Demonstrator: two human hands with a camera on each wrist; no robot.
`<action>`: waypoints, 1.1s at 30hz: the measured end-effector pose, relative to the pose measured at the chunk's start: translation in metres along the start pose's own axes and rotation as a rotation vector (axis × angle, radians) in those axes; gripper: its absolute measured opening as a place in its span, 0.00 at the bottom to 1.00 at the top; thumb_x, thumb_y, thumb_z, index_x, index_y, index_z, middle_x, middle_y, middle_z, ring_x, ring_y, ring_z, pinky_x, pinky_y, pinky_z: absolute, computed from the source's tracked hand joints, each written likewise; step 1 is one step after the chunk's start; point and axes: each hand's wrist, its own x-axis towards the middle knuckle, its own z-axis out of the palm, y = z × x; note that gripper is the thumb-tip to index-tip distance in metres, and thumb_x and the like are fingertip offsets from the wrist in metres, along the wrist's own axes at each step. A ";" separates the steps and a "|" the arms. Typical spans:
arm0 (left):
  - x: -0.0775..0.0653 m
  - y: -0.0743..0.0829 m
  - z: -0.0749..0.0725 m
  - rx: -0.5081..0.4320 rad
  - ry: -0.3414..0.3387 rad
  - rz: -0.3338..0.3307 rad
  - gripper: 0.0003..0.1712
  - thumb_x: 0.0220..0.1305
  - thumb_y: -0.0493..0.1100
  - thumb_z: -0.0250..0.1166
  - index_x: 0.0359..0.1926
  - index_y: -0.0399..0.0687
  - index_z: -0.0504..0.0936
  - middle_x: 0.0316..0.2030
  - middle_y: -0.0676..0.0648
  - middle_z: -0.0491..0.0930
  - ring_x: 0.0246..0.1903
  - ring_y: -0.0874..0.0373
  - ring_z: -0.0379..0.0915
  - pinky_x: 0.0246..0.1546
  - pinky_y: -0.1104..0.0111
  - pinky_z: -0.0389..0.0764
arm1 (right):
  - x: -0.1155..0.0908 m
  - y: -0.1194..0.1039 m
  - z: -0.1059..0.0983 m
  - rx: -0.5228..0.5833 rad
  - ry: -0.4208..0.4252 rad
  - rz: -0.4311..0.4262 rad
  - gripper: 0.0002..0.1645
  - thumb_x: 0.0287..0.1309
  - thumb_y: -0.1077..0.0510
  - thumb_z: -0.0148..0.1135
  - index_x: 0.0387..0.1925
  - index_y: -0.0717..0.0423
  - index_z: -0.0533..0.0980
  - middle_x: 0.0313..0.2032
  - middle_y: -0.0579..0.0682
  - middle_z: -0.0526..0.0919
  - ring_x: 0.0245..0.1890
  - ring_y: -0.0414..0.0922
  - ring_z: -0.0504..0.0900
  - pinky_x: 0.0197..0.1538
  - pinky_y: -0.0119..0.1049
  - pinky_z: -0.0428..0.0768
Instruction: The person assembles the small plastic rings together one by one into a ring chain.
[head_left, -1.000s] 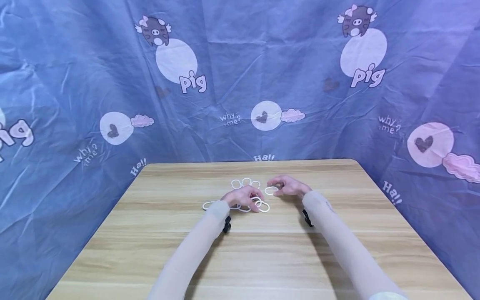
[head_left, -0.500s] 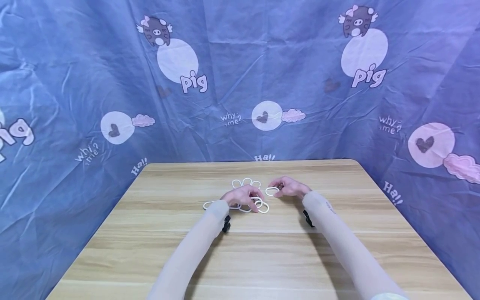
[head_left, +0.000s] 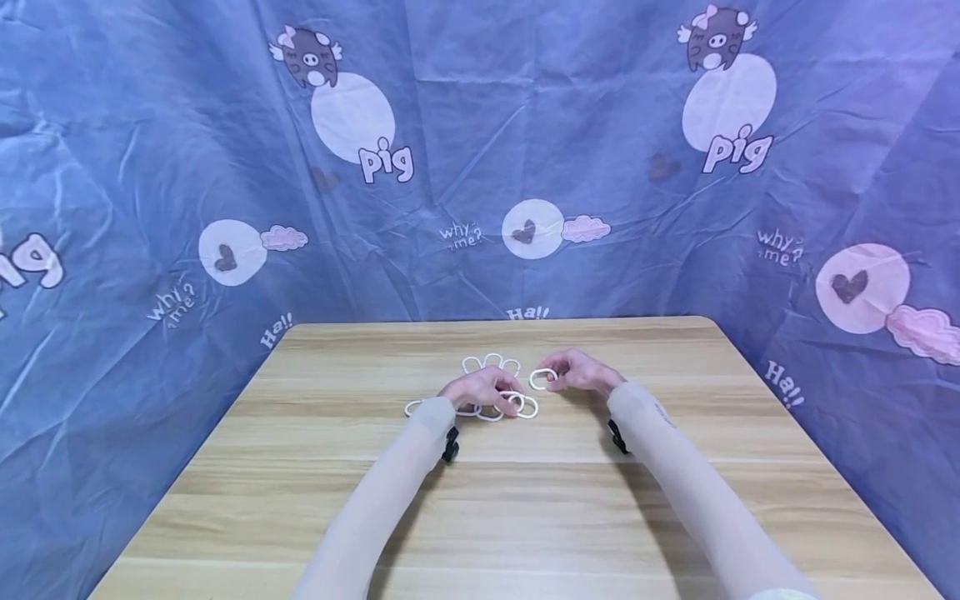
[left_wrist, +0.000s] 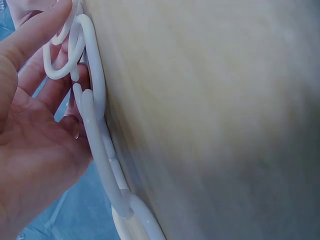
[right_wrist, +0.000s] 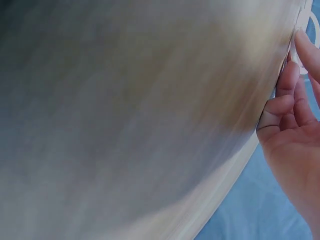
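A chain of white oval plastic links [left_wrist: 100, 155] lies along the table under and beside my left hand [head_left: 483, 388]. Thumb and fingers of that hand pinch a link near the chain's right end, where the end link [head_left: 529, 407] hangs through it. To the right, my right hand [head_left: 579, 371] pinches a separate white link [head_left: 533, 380] by its right side, with its free end pointing toward the left hand. A short gap parts this link from the chain. In the right wrist view the link shows only at the top right corner, behind the fingertips.
Just beyond the left hand, several more white links [head_left: 492, 356] lie in a fanned row, their near ends partly hidden by it. The wooden table [head_left: 495, 517] ends at a blue printed curtain [head_left: 465, 283] behind. Each wrist carries a small black device [head_left: 451, 445].
My right hand has tipped its link up a little. My left hand has lifted its pinched link slightly, and the end link has shifted with it. The fanned links keep their arrangement.
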 end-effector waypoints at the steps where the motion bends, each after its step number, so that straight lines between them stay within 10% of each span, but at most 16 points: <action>1: 0.000 -0.001 0.000 -0.002 -0.002 0.000 0.17 0.51 0.33 0.74 0.44 0.40 0.84 0.32 0.52 0.82 0.34 0.63 0.73 0.40 0.74 0.73 | -0.001 0.000 0.000 0.006 0.010 0.009 0.24 0.53 0.71 0.66 0.54 0.68 0.76 0.34 0.58 0.82 0.30 0.41 0.75 0.34 0.28 0.74; 16: -0.004 0.003 -0.002 0.057 0.077 0.003 0.10 0.54 0.38 0.73 0.39 0.42 0.88 0.32 0.49 0.87 0.31 0.64 0.75 0.35 0.74 0.73 | -0.013 -0.005 -0.002 0.195 0.003 0.145 0.14 0.63 0.66 0.59 0.49 0.70 0.78 0.36 0.60 0.87 0.30 0.43 0.84 0.34 0.32 0.80; 33: -0.002 0.002 -0.002 0.091 0.122 0.021 0.05 0.54 0.40 0.74 0.33 0.44 0.90 0.27 0.52 0.87 0.29 0.65 0.73 0.32 0.75 0.70 | -0.010 -0.013 0.013 0.278 -0.097 0.095 0.14 0.62 0.71 0.56 0.49 0.75 0.76 0.35 0.60 0.86 0.31 0.44 0.85 0.42 0.38 0.85</action>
